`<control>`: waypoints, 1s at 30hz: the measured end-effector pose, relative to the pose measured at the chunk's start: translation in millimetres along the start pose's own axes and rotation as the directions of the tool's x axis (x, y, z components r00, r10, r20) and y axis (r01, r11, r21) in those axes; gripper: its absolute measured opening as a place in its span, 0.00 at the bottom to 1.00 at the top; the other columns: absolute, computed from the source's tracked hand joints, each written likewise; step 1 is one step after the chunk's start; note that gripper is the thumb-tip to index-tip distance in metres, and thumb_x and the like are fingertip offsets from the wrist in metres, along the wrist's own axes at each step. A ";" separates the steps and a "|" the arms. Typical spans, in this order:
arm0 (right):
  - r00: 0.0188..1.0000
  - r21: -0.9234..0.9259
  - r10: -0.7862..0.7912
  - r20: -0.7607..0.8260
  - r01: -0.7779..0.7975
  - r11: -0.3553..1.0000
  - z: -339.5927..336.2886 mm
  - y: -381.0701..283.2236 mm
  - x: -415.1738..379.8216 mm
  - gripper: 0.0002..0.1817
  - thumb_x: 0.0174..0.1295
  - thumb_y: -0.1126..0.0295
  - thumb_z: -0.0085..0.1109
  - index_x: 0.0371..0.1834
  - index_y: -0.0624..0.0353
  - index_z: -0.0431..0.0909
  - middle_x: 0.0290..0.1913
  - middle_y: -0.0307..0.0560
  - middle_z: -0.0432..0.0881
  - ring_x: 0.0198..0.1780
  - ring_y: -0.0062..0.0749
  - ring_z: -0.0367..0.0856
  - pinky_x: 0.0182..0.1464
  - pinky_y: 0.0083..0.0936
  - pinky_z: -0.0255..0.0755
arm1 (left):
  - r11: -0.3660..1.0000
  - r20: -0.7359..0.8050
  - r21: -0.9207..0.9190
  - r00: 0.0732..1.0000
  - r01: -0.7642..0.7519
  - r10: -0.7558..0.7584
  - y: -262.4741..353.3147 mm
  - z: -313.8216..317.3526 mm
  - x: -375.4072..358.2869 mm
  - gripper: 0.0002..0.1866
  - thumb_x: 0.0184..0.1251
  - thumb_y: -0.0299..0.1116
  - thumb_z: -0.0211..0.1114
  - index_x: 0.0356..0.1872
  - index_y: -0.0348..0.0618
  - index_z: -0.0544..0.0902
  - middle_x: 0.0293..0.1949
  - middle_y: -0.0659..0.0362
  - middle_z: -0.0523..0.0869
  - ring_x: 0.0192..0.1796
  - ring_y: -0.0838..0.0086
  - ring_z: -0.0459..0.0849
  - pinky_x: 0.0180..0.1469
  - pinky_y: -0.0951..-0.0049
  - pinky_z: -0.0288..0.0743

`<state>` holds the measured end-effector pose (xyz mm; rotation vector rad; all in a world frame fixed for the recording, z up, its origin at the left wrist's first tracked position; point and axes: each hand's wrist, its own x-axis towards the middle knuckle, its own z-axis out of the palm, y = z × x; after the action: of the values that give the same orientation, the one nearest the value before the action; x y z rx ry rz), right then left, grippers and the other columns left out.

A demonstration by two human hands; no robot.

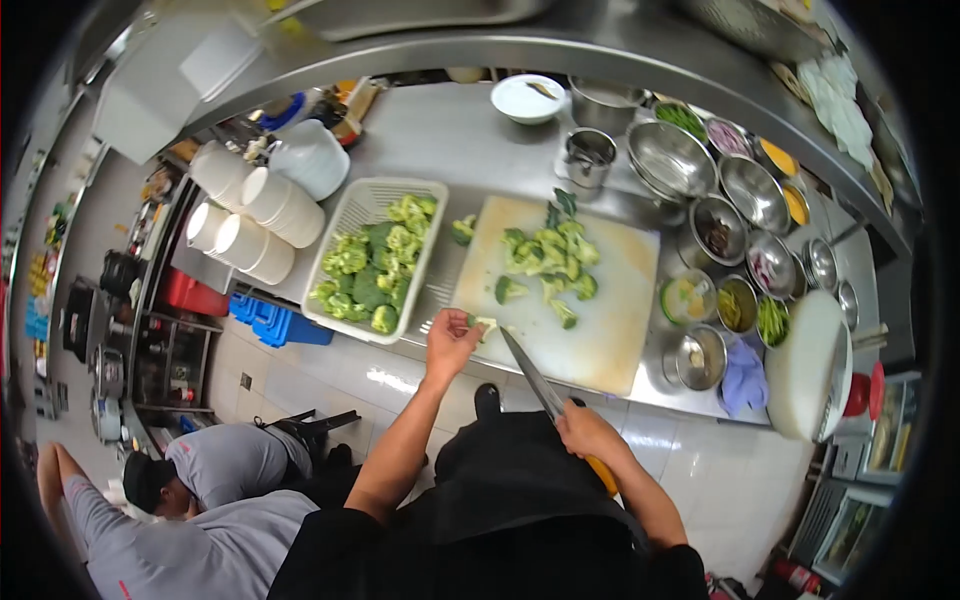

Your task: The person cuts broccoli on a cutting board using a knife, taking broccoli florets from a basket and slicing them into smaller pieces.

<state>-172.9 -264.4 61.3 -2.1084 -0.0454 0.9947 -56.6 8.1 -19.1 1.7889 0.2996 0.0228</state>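
My left hand (453, 342) pinches a small pale-green broccoli piece (484, 325) over the near left part of the white cutting board (610, 340). In my right hand (590, 432) is a large knife (534, 374) with a yellow handle, its tip pointing up and left near the piece. Cut broccoli florets (550, 255) lie across the upper middle of the board, with a leafy bit above them. To the left, a white plastic basket (433, 245) holds many broccoli florets. One more floret (464, 230) sits between basket and board.
Steel bowls (671, 160) and containers of cut vegetables line the right side, near a purple cloth (743, 378). Stacked white cups (255, 250) stand at the left. A white bowl (528, 99) is at the back. Two people in grey shirts (200, 545) are at lower left.
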 end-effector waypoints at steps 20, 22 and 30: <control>0.966 0.288 -0.019 -0.257 0.095 0.953 21.8 42.9 -13.4 0.38 0.68 0.68 0.53 0.81 0.34 0.55 0.27 0.57 0.83 0.29 0.46 0.85 0.38 0.43 0.79 | 0.796 0.289 0.397 0.886 -0.457 0.364 -10.2 43.8 59.6 0.31 0.52 0.31 0.78 0.61 0.44 0.82 0.53 0.49 0.86 0.48 0.64 0.85 0.48 0.68 0.79; 0.850 -0.095 -0.144 -0.507 0.111 0.989 27.7 45.2 -15.4 0.37 0.67 0.72 0.53 0.80 0.32 0.59 0.32 0.56 0.85 0.25 0.47 0.83 0.31 0.38 0.80 | 0.820 0.277 0.368 0.893 -0.439 0.355 -1.4 39.3 44.4 0.28 0.51 0.31 0.78 0.57 0.41 0.84 0.49 0.51 0.86 0.45 0.65 0.84 0.45 0.67 0.79; 0.820 -0.400 -0.265 -0.508 0.048 0.915 29.6 -2.8 -39.5 0.36 0.63 0.75 0.54 0.77 0.42 0.64 0.28 0.60 0.77 0.24 0.56 0.80 0.30 0.48 0.78 | 0.800 0.223 0.427 0.906 -0.422 0.359 0.7 42.3 8.7 0.24 0.48 0.32 0.80 0.49 0.37 0.86 0.38 0.54 0.84 0.39 0.69 0.84 0.41 0.71 0.78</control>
<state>-219.1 -256.9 77.0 -2.6210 -0.1263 0.2470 -40.6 -30.6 -29.9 2.2999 -0.1898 0.1369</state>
